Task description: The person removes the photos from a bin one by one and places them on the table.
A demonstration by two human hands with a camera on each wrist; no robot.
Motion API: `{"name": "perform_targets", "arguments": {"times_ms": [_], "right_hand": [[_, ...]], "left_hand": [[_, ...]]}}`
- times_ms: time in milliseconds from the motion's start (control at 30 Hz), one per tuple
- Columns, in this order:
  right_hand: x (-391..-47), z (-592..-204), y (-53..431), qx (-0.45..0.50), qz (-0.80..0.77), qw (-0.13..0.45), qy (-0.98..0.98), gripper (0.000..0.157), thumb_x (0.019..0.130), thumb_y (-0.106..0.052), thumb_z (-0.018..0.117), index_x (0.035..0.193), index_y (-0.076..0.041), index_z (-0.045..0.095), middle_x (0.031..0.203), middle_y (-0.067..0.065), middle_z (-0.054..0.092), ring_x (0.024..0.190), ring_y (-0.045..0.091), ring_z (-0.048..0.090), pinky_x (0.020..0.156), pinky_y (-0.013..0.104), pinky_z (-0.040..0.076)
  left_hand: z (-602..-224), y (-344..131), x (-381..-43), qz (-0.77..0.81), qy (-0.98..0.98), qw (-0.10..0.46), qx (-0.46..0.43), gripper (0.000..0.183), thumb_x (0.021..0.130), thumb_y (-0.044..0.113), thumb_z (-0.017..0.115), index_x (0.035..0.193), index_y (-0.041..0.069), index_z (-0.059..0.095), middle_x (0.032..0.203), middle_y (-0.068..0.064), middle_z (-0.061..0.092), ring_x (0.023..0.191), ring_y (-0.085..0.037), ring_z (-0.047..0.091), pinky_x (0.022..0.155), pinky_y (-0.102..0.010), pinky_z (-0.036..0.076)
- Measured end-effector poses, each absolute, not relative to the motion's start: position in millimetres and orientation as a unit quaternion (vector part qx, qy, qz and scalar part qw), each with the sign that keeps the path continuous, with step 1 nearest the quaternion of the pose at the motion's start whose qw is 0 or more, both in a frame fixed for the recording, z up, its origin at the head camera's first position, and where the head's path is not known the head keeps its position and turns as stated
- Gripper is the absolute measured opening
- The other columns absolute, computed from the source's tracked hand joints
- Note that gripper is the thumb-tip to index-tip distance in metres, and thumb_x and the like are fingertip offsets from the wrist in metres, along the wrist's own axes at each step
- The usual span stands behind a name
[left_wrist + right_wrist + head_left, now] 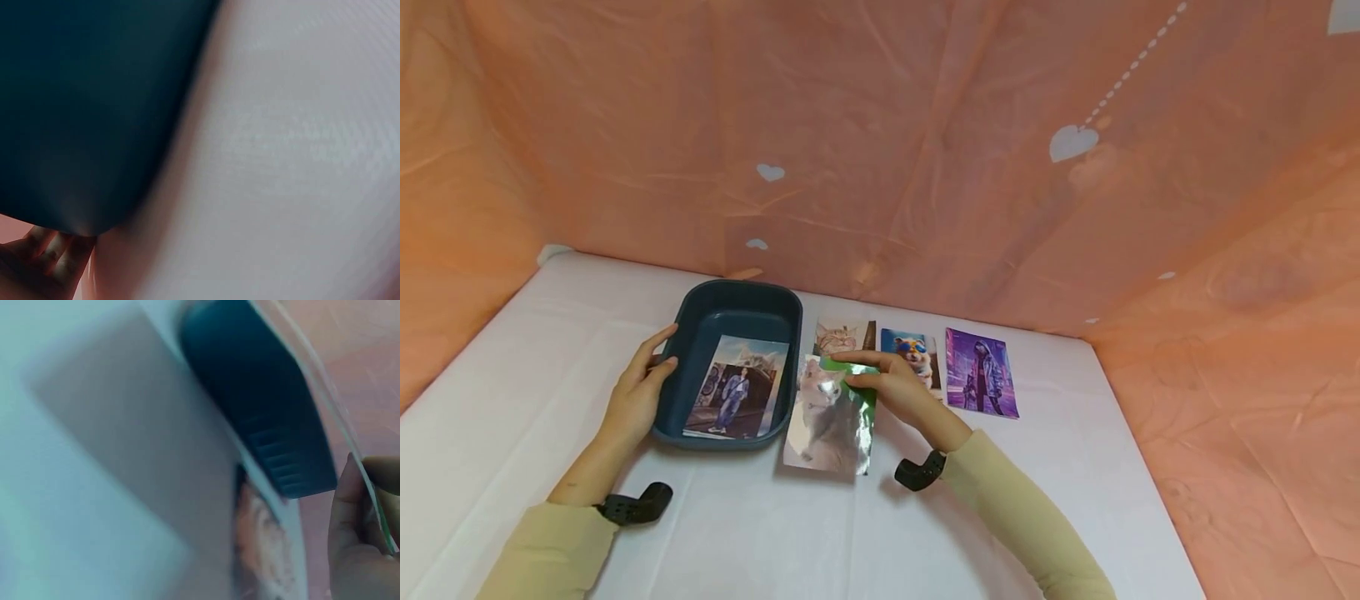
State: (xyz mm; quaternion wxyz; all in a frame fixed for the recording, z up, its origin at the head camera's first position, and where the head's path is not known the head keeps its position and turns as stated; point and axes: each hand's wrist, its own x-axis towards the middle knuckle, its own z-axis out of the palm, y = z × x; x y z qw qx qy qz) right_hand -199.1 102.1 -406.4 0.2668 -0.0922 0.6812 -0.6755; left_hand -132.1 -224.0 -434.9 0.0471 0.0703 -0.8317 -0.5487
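My left hand (636,392) holds the dark blue bin (797,333) by its left side, its thumb at the rim. In the left wrist view its fingers (59,253) lie against the bin's outer wall. A photo of a person in blue clothes (730,400) tops a small stack inside, partly covering a cat picture. Right of the bin, my right hand (895,387) pinches a glossy cat photo (827,417) by its upper part, raised over the table with a shadow below. Edge-on in the right wrist view, the photo (375,503) passes between thumb and fingers.
Behind the raised photo lies another cat picture (842,336), partly covered. A picture of an animal in sunglasses (913,350) and a purple hooded-figure picture (981,375) lie to its right. The white table (1075,500) meets a peach curtain (880,167) at the back.
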Motion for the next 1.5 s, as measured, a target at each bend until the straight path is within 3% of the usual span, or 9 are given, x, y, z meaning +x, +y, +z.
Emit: {"name": "perform_targets", "arguments": {"times_ms": [233,333,600,800,933,1100,1333,1500], "right_hand": [[-189,-427,114,-0.128,-0.602,0.245,0.749,0.040,0.086,-0.001,0.063,0.126,0.001,0.061,0.140,0.013,0.052,0.122,0.015,0.051,0.083,0.020,0.046],[-187,-433,116,-0.136,-0.570,0.229,0.777,0.038,0.086,-0.005,0.065,0.124,-0.002,0.063,0.136,0.012,0.056,0.129,0.022,0.047,0.088,0.021,0.044],[-182,-441,116,-0.123,-0.564,0.246,0.778,0.038,0.086,-0.004,0.065,0.124,-0.005,0.064,0.136,0.009,0.057,0.130,0.021,0.046,0.098,0.026,0.042],[-181,-445,116,-0.140,-0.550,0.236,0.789,0.038,0.085,-0.003,0.065,0.123,-0.005,0.065,0.134,0.010,0.057,0.128,0.022,0.047,0.095,0.023,0.042],[-181,-445,116,-0.149,-0.537,0.231,0.797,0.037,0.086,-0.004,0.065,0.123,-0.005,0.065,0.134,0.011,0.058,0.129,0.023,0.046,0.099,0.029,0.041],[-178,-439,115,-0.150,-0.520,0.219,0.811,0.036,0.086,-0.005,0.067,0.122,-0.004,0.066,0.129,0.013,0.061,0.126,0.025,0.050,0.100,0.035,0.042],[-178,-439,124,-0.144,-0.526,0.219,0.809,0.036,0.085,-0.007,0.067,0.121,-0.003,0.066,0.126,0.013,0.063,0.124,0.025,0.052,0.097,0.031,0.044],[-176,-435,131,-0.132,-0.554,0.237,0.787,0.040,0.086,-0.007,0.067,0.125,-0.001,0.063,0.127,0.016,0.062,0.121,0.028,0.056,0.091,0.025,0.047]], "left_hand": [[-435,-224,-132,-0.555,-0.828,0.047,0.072,0.050,0.105,0.030,0.031,0.153,0.021,0.023,0.127,-0.029,0.043,0.108,-0.035,0.043,0.090,-0.052,0.033],[-435,-224,-132,-0.551,-0.830,0.047,0.071,0.050,0.105,0.030,0.032,0.153,0.020,0.023,0.126,-0.028,0.044,0.106,-0.033,0.044,0.088,-0.048,0.035],[-436,-226,-134,-0.544,-0.835,0.047,0.065,0.050,0.105,0.030,0.032,0.153,0.021,0.024,0.124,-0.026,0.047,0.098,-0.021,0.047,0.080,-0.033,0.036],[-436,-226,-134,-0.546,-0.834,0.046,0.066,0.050,0.105,0.029,0.032,0.153,0.020,0.023,0.124,-0.026,0.047,0.098,-0.022,0.047,0.080,-0.032,0.037],[-436,-226,-134,-0.547,-0.833,0.046,0.067,0.050,0.105,0.029,0.032,0.153,0.020,0.023,0.123,-0.025,0.048,0.095,-0.016,0.048,0.080,-0.031,0.037],[-436,-226,-134,-0.549,-0.832,0.047,0.067,0.050,0.105,0.030,0.032,0.153,0.020,0.023,0.123,-0.025,0.048,0.097,-0.020,0.048,0.080,-0.032,0.036],[-436,-226,-133,-0.550,-0.831,0.049,0.068,0.049,0.105,0.030,0.032,0.153,0.021,0.023,0.124,-0.027,0.047,0.102,-0.029,0.046,0.082,-0.035,0.036],[-436,-225,-134,-0.554,-0.829,0.048,0.067,0.049,0.105,0.030,0.032,0.153,0.021,0.024,0.124,-0.027,0.046,0.101,-0.028,0.046,0.082,-0.036,0.035]]}}
